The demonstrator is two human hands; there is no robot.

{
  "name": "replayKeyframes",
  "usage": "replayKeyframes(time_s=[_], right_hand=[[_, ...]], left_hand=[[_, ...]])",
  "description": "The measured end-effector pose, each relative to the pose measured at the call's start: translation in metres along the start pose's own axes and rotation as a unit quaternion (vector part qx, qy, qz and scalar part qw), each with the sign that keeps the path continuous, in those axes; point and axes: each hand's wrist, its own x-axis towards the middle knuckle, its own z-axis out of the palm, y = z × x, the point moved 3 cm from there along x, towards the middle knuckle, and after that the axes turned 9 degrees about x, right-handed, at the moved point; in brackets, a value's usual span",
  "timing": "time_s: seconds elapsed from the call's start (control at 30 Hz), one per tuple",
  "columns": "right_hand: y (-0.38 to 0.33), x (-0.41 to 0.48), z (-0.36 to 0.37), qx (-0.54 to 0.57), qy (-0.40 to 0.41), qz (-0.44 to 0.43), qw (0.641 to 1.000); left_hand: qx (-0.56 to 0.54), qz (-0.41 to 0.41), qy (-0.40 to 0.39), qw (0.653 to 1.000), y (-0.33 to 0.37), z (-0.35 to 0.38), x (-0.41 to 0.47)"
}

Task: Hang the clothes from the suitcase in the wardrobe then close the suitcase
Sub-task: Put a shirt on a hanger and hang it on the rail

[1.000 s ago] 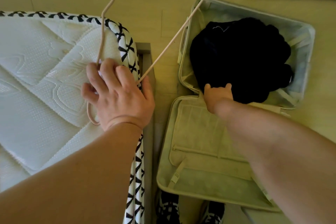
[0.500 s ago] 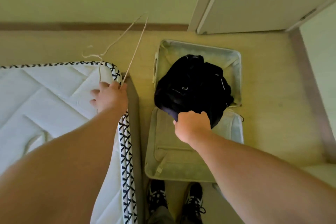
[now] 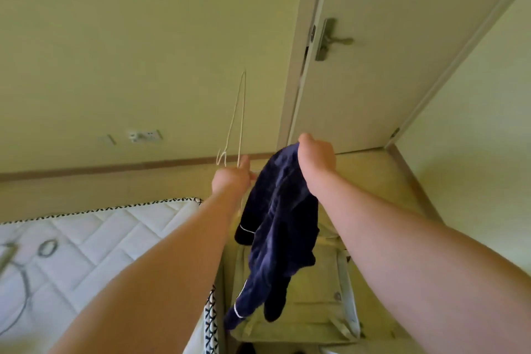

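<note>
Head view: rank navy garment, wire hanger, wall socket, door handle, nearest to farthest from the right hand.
1. navy garment: in the right hand's grip, hanging below it.
2. wire hanger: just to the left, held by the left hand.
3. wall socket, low on the left, and door handle, up on the right: both far off, too close to call.

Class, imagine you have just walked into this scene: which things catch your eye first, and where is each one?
The dark blue garment dangles mid-frame, gripped at its top by the right hand, above the open suitcase on the floor. Just to its left, the left hand holds a thin wire hanger that points up against the wall. A white quilted mattress fills the lower left.
</note>
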Motion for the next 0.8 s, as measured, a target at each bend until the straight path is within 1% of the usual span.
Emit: replayKeyframes(time_s=[0.03, 0.07, 0.1, 0.17, 0.23, 0.3, 0.37, 0.43, 0.47, 0.57, 0.63, 0.67, 0.73, 0.8], right_hand=[[-0.008, -0.010, -0.001, 0.058, -0.012, 0.055, 0.997], [-0.029, -0.028, -0.011, 0.112, -0.028, 0.084, 0.990], [-0.037, -0.038, -0.014, 0.141, -0.053, 0.104, 0.983], [-0.059, -0.064, -0.028, 0.184, -0.100, 0.102, 0.973], [-0.076, -0.083, -0.041, 0.217, -0.146, 0.070, 0.963], [-0.087, -0.095, -0.052, 0.229, -0.197, 0.039, 0.952], [-0.097, -0.100, -0.061, 0.198, -0.228, 0.002, 0.953], [-0.102, -0.110, -0.071, 0.173, -0.254, -0.039, 0.951], [-0.103, -0.114, -0.077, 0.150, -0.252, -0.062, 0.954], [-0.099, -0.117, -0.091, 0.049, -0.217, -0.154, 0.963], [-0.097, -0.113, -0.096, -0.015, -0.172, -0.232, 0.957], [-0.096, -0.110, -0.095, -0.081, -0.153, -0.262, 0.949], [-0.088, -0.108, -0.095, -0.231, -0.113, -0.283, 0.924], [-0.078, -0.108, -0.099, -0.309, -0.077, -0.274, 0.907]], left_hand=[[-0.014, 0.025, -0.016, 0.999, 0.018, -0.004, -0.015], [-0.019, 0.061, -0.026, 0.998, 0.043, -0.014, -0.041], [-0.017, 0.091, -0.038, 0.995, 0.059, -0.020, -0.059], [-0.004, 0.156, -0.055, 0.986, 0.091, -0.029, -0.097], [0.002, 0.234, -0.044, 0.971, 0.112, -0.037, -0.125], [0.033, 0.297, -0.032, 0.954, 0.121, -0.044, -0.145], [0.059, 0.331, -0.029, 0.941, 0.128, -0.051, -0.158], [0.080, 0.342, -0.027, 0.936, 0.135, -0.059, -0.174], [0.096, 0.343, -0.017, 0.934, 0.139, -0.064, -0.181], [0.106, 0.341, 0.000, 0.934, 0.150, -0.077, -0.198], [0.097, 0.350, 0.013, 0.932, 0.158, -0.083, -0.208], [0.088, 0.358, 0.020, 0.929, 0.161, -0.084, -0.212], [0.075, 0.372, 0.042, 0.924, 0.170, -0.086, -0.221], [0.059, 0.384, 0.073, 0.919, 0.179, -0.089, -0.232]])
